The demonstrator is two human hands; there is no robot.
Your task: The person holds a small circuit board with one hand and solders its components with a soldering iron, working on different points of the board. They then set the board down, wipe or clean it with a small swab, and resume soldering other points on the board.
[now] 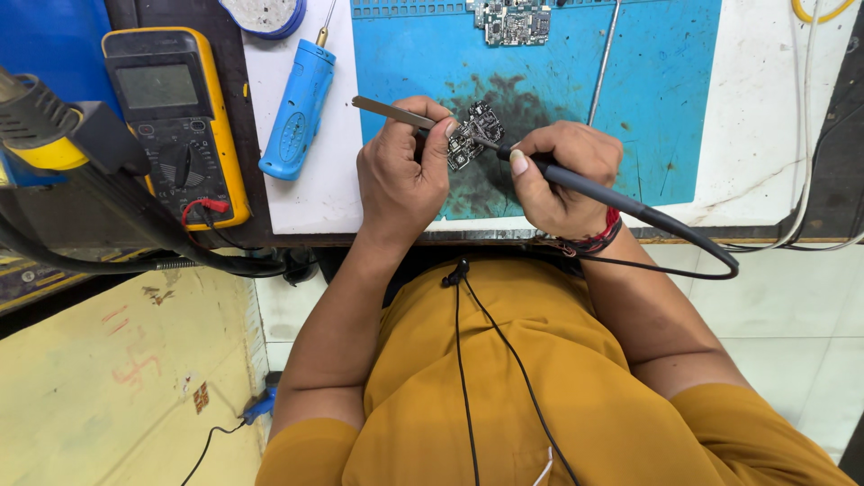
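Circuit board (472, 135) sits between left hand (400, 175) gripping tweezers (391, 112) and right hand (562, 175) clutching soldering iron (621, 200).

Two hands: left (399, 175), right (562, 175). Two circuit boards: one held (472, 135), one at the mat's top (515, 22). One soldering iron (594, 191), one pair of tweezers (391, 112), one multimeter (175, 117), one blue screwdriver (297, 108), one blue mat (666, 99).
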